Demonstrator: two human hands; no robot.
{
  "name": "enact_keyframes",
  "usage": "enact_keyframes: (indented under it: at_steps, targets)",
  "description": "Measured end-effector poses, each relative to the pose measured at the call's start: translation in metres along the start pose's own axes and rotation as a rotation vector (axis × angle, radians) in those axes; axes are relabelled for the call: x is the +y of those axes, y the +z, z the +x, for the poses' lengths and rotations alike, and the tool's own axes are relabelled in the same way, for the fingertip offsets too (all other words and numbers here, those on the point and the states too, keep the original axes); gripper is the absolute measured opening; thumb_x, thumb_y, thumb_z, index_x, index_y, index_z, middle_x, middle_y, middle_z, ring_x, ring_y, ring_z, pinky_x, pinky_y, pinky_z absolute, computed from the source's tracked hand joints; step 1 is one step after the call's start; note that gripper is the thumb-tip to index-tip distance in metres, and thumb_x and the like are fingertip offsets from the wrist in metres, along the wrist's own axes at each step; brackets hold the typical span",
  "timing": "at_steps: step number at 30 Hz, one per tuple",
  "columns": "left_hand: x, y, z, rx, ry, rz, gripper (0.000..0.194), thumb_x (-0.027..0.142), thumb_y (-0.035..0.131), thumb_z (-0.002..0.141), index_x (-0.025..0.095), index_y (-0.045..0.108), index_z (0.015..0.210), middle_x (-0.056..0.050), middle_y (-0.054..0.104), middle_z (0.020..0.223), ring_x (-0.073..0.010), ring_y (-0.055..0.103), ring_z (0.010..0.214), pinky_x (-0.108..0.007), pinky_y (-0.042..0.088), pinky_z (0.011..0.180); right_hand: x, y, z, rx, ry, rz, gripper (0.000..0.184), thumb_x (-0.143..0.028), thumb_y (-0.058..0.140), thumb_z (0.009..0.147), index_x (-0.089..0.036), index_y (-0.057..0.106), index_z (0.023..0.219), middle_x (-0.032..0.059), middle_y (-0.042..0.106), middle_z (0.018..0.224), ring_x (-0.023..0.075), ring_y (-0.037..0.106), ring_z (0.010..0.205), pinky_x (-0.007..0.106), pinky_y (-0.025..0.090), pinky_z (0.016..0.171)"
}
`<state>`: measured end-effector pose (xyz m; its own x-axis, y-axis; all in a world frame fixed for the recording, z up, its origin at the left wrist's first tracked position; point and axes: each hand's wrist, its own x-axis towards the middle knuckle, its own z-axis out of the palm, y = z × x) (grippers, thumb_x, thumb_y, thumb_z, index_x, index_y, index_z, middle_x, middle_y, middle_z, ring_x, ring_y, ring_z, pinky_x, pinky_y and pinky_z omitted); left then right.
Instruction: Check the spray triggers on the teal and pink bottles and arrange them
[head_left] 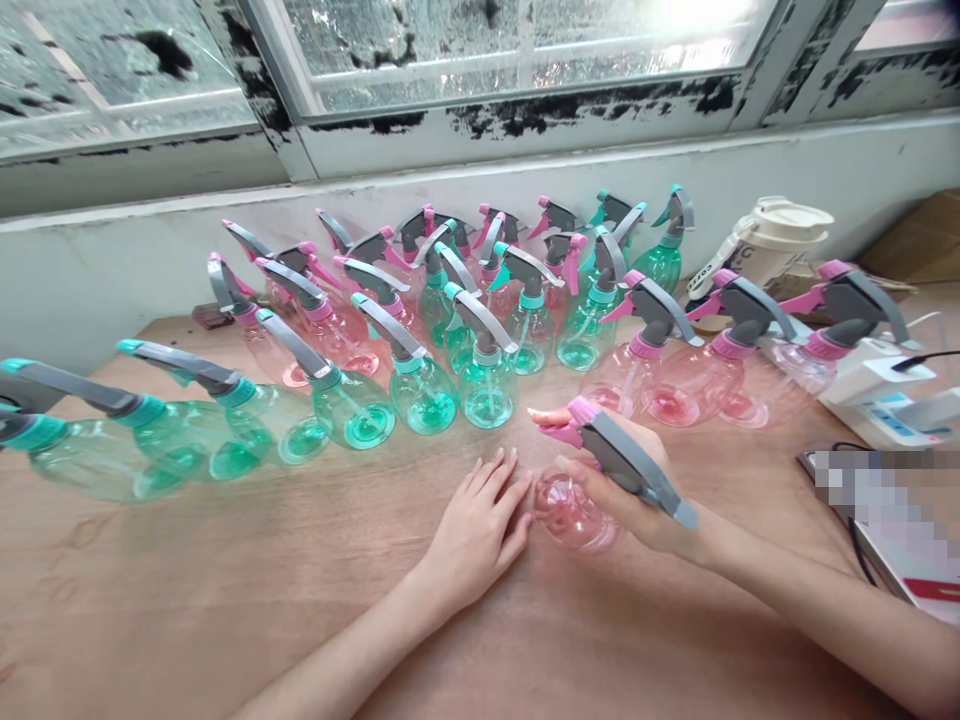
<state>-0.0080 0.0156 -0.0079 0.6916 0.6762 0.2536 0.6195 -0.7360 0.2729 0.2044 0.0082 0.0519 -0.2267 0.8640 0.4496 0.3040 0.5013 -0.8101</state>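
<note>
My right hand (626, 480) is wrapped round the neck of a pink spray bottle (574, 515), just under its grey and pink trigger head. The bottle's clear pink body is low over the table; whether its base touches the wood I cannot tell. My left hand (484, 520) lies flat on the table just left of that bottle, fingers stretched out and holding nothing. Beyond the hands stand several green spray bottles (487, 390) with grey and teal heads. Several more pink spray bottles (622, 375) stand to the right and behind.
A lidded cup (776, 245) stands at the back right. Near it are a white power strip (877, 385) with a black cable and a flat, partly blurred box (892, 540). A white wall and windows (525, 50) close off the wooden table (225, 600) at the back.
</note>
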Motion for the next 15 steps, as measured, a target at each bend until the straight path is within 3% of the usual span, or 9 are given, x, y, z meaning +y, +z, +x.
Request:
enact_keyframes:
  at_steps: [6, 11, 15]
  targets:
    - [-0.0002, 0.001, -0.0003, -0.01, 0.004, 0.019, 0.036, 0.024, 0.052, 0.094, 0.014, 0.055, 0.128, -0.017, 0.052, 0.141, -0.0302, 0.045, 0.134, -0.051, 0.041, 0.109, -0.0028, 0.0, 0.0022, 0.028, -0.025, -0.036, 0.022, -0.024, 0.058, 0.091, -0.023, 0.059, 0.113, 0.0014, 0.064, 0.091, 0.0134, 0.061, 0.07, 0.025, 0.051, 0.063]
    - [0.0009, -0.0021, 0.0011, -0.007, 0.0, -0.005, 0.031, 0.024, 0.053, 0.094, 0.014, 0.059, 0.123, -0.017, 0.057, 0.136, -0.0311, 0.046, 0.133, -0.052, 0.041, 0.109, -0.0079, 0.0002, 0.0057, 0.042, -0.015, -0.028, 0.007, -0.027, 0.06, 0.09, -0.023, 0.058, 0.095, 0.0033, 0.064, 0.089, 0.0173, 0.066, 0.079, 0.026, 0.053, 0.064]
    - [0.0017, -0.0036, 0.0023, -0.021, -0.001, -0.012, 0.03, 0.024, 0.052, 0.094, 0.015, 0.059, 0.122, -0.017, 0.057, 0.134, -0.0311, 0.045, 0.134, -0.052, 0.041, 0.109, -0.008, 0.0001, 0.0066, 0.047, -0.03, -0.042, 0.006, -0.026, 0.061, 0.09, -0.023, 0.056, 0.091, 0.0021, 0.062, 0.083, 0.0174, 0.064, 0.078, 0.027, 0.053, 0.064]
